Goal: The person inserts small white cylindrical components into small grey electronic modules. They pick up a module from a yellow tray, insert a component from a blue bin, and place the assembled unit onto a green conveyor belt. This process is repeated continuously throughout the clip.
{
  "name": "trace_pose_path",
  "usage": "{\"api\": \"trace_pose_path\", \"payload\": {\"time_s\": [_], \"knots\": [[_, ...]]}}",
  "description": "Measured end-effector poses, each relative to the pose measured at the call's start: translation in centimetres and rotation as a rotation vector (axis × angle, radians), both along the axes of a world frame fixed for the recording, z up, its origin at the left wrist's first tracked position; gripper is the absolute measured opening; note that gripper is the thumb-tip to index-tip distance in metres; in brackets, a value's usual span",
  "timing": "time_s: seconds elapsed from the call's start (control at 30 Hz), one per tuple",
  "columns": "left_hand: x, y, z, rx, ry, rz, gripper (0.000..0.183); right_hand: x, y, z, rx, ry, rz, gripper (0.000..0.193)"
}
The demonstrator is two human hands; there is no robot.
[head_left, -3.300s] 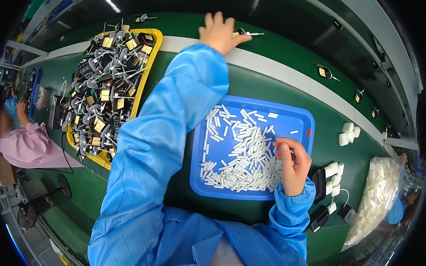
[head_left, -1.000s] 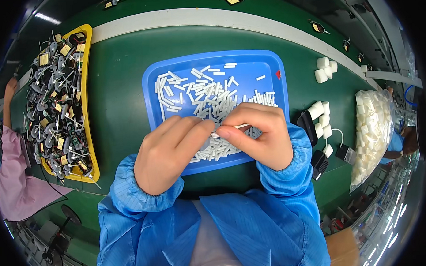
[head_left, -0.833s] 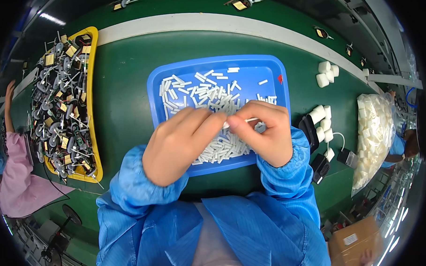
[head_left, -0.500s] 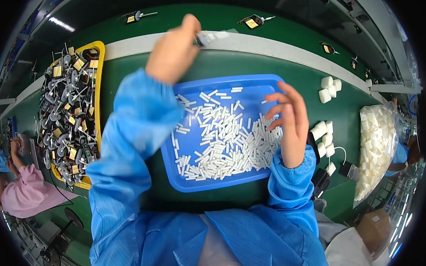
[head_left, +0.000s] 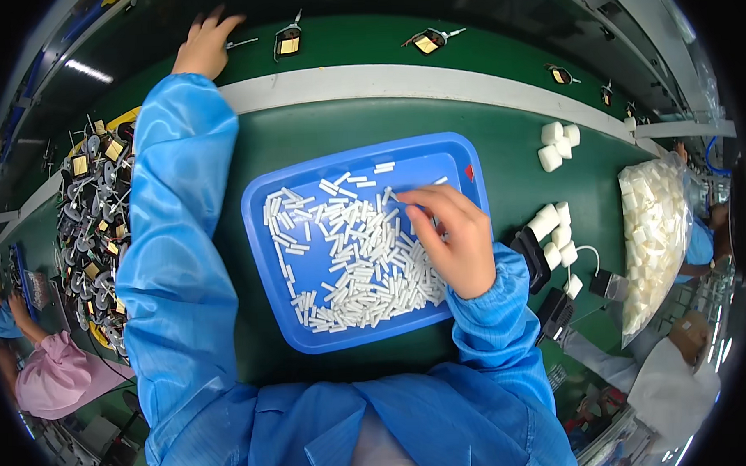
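My left hand reaches out over the green belt at the far left, fingers spread. Beside its thumb lies a white rod; whatever the rod joins is hidden by the hand. Just to the right, a small black device with a yellowish pad and white rod rests on the belt. My right hand is over the blue tray, thumb and forefinger bent together around a short white tube at their tips. Many such white tubes lie loose in the tray.
A yellow tray heaped with devices stands left, partly behind my sleeve. More devices lie along the belt beyond a white rail. White foam pieces and a clear bag of them are right. Other people sit at both sides.
My left hand has left a black device on the belt and moved far left over another. My right hand has come left into the tray, its fingers closing at the tubes.
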State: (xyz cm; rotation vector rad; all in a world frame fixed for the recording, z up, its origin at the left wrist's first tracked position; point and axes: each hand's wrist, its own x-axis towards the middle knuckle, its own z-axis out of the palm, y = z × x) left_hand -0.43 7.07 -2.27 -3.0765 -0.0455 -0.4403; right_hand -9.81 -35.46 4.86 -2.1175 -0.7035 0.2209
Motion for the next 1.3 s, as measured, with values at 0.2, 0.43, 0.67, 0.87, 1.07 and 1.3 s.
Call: {"api": "trace_pose_path", "payload": {"time_s": [0.2, 0.43, 0.67, 0.87, 1.07, 1.3], "knots": [[-3.0, -1.6, 1.2, -0.274, 0.027, 0.169, 0.033, 0.0, 1.1, -0.7, -0.277, -0.43, 0.054, 0.024], [-10.9, -10.5, 5.9, -0.801, -0.193, 0.091, 0.034, 2.0, 3.3, -2.9, -0.416, -0.566, 0.111, 0.012], [-20.9, -21.9, 11.8, -1.631, 0.194, 0.026, 0.048, 2.4, 2.4, -1.9, -0.231, -0.332, 0.119, 0.019], [-23.1, -24.0, 11.9, -1.354, 0.063, -0.067, 0.028, -1.6, 0.9, 5.7, 0.518, 0.436, 0.048, 0.016], [-22.8, -23.8, 12.0, -1.246, 0.034, -0.084, 0.028, -2.8, 0.6, 6.1, 0.724, 0.557, 0.062, 0.02], [-21.9, -23.8, 11.8, -1.138, 0.05, -0.141, 0.03, -2.2, 0.5, 5.9, 0.502, 0.418, 0.048, 0.014]]}}
